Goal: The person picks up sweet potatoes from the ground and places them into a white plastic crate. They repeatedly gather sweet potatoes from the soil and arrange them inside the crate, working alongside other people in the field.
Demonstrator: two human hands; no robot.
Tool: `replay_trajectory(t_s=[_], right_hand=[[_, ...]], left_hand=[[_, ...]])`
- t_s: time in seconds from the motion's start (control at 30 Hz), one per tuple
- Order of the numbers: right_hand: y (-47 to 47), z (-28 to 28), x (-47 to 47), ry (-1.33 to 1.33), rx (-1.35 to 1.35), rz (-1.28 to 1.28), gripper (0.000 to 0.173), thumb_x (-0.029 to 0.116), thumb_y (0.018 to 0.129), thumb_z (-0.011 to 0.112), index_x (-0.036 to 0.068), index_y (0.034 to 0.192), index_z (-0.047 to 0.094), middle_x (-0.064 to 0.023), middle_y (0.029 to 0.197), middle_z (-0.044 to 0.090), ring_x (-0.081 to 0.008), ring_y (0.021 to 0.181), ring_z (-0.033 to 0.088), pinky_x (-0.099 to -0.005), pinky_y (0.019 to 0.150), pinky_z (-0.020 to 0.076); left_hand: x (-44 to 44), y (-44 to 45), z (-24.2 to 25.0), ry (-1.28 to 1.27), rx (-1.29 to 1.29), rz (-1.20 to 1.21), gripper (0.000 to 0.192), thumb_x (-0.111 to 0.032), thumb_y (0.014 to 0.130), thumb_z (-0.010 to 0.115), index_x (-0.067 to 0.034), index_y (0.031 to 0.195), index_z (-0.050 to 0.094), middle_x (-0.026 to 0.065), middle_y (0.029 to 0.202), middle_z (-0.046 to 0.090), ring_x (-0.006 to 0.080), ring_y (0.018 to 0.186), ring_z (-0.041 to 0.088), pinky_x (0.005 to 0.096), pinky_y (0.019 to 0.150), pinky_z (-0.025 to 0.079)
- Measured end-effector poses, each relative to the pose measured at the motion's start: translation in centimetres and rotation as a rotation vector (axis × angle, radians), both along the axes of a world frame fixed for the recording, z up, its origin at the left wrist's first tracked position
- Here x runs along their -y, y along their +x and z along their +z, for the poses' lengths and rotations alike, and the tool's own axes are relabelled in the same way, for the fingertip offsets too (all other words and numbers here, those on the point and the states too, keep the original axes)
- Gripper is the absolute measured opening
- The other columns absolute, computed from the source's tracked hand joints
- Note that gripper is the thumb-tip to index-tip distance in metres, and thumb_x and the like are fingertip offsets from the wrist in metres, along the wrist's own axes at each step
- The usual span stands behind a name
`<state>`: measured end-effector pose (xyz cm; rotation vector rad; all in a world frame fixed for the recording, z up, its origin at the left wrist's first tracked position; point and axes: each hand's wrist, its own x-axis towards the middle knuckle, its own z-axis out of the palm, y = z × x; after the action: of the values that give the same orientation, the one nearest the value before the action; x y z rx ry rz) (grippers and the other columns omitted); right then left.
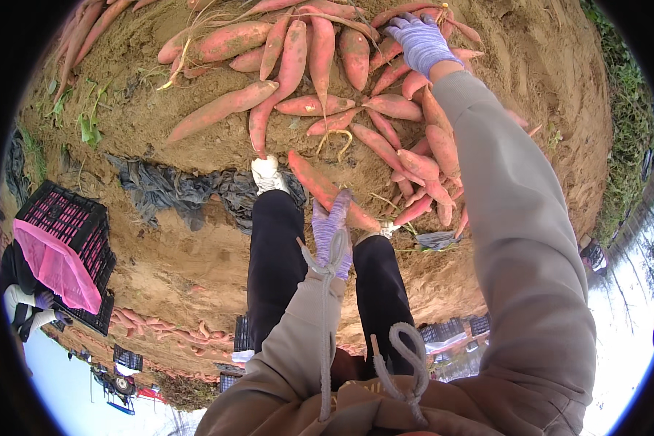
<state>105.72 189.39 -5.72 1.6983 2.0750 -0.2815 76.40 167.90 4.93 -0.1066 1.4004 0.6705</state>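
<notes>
My left hand (pixel 332 229), in a purple-and-white knit glove, grips a long reddish sweet potato (pixel 320 182) between my lower legs. My right hand (pixel 421 42), gloved the same way, reaches out to the far right part of a loose heap of sweet potatoes (pixel 354 59). Its fingers rest over some roots there; what lies under the palm is hidden. Below my right forearm, a tighter cluster of smaller sweet potatoes (pixel 422 163) lies on the soil. One long sweet potato (pixel 223 109) lies at the heap's left side, soil clinging to many.
Crumpled black plastic film (pixel 169 185) runs along the soil beside my white shoe (pixel 268 174). At left, a person's gloved hand (pixel 43 298) is near a black crate (pixel 68 210) lined with pink mesh. Green plants (pixel 627 109) edge the right side. A tractor (pixel 121 384) stands far off.
</notes>
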Motion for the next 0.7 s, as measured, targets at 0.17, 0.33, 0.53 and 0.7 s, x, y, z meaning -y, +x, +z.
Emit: replay_trajectory(t_s=[0.17, 0.33, 0.53, 0.7], right_hand=[[-1.3, -1.2, -2.5, -0.266, 0.251, -0.028, 0.055, 0.009, 0.073, 0.071, 0.015, 0.126, 0.063, -0.0091, 0.137, 0.052, -0.0317, 0.13, 0.046, -0.0477, 0.105, 0.0411], [-0.1, 4.7, -0.6, -0.365, -0.017, 0.151, 0.056, 0.017, 0.067, 0.078, 0.014, 0.121, 0.065, -0.0129, 0.131, 0.055, -0.0331, 0.125, 0.05, -0.0461, 0.101, 0.0441], [-0.6, 13.1, 1.6, -0.283, -0.525, -0.249, 0.062, 0.02, 0.07, 0.079, 0.011, 0.128, 0.059, -0.0132, 0.119, 0.064, -0.0288, 0.115, 0.058, -0.0387, 0.1, 0.0452], [-2.3, 13.4, 6.8, -0.242, -1.156, -0.979, 0.062, 0.024, 0.08, 0.077, -0.002, 0.131, 0.053, -0.0088, 0.117, 0.064, -0.0172, 0.103, 0.061, -0.0307, 0.094, 0.0476]], left_hand=[[-1.4, -0.8, 0.7, -0.042, 0.001, 0.058, 0.039, -0.01, 0.089, 0.068, -0.006, 0.123, 0.05, 0.0048, 0.109, 0.057, 0.0159, 0.101, 0.057, 0.0315, 0.089, 0.048], [-2.3, -1.0, 1.4, -0.073, 0.052, 0.111, 0.04, -0.008, 0.089, 0.068, -0.006, 0.124, 0.049, 0.0051, 0.109, 0.057, 0.0155, 0.102, 0.056, 0.0322, 0.091, 0.046], [-2.0, -0.7, 1.7, 0.0, -0.047, 0.073, 0.041, -0.01, 0.088, 0.068, -0.003, 0.125, 0.051, 0.0062, 0.11, 0.059, 0.015, 0.099, 0.056, 0.031, 0.09, 0.045], [-1.6, -0.8, 1.9, 0.042, 0.079, 0.135, 0.045, -0.012, 0.088, 0.07, -0.003, 0.127, 0.05, 0.0079, 0.115, 0.059, 0.0163, 0.102, 0.057, 0.032, 0.092, 0.046]])
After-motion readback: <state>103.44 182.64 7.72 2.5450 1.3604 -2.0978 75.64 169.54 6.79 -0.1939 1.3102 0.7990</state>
